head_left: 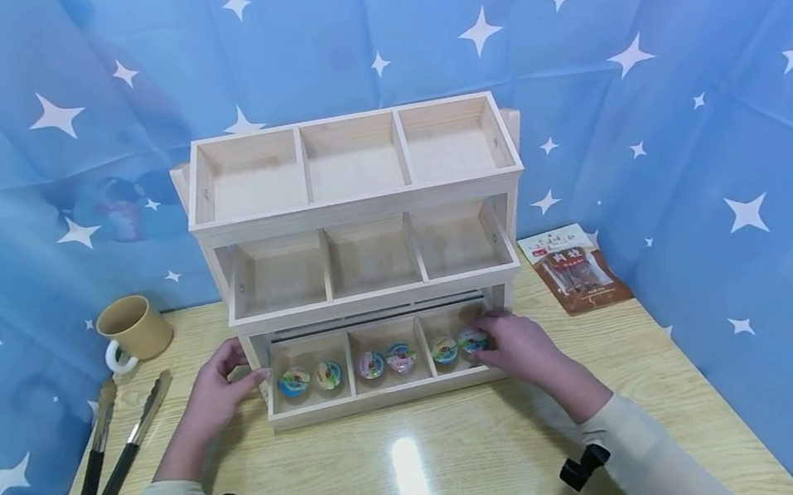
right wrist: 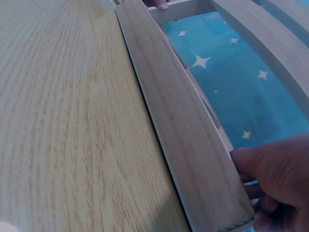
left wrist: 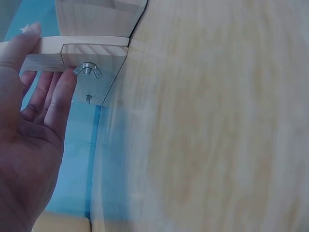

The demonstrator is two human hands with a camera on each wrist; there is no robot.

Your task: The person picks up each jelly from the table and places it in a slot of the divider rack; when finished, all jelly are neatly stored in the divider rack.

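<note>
In the head view, a three-tier wooden rack point(head_left: 361, 210) stands on the table. Its bottom tray point(head_left: 394, 400) has three compartments, each with two small jelly cups with colourful lids, such as one jelly cup point(head_left: 294, 382) at the left. My left hand point(head_left: 223, 387) grips the rack's left side; in the left wrist view its thumb and fingers lie on opposite sides of a wooden bar point(left wrist: 50, 46). At the tray's right end, my right hand point(head_left: 526, 347) pinches the rightmost jelly cup point(head_left: 471, 340), partly covering it. In the right wrist view the front board point(right wrist: 178, 121) hides that cup.
A tan mug point(head_left: 140, 327) and black-handled tongs point(head_left: 125, 467) are left of the rack. To its right lies a brown-and-white snack packet point(head_left: 576, 270). Blue star-patterned cloth point(head_left: 651, 122) hangs behind and along both sides. A wing nut point(left wrist: 88, 69) sticks out near the left fingertips.
</note>
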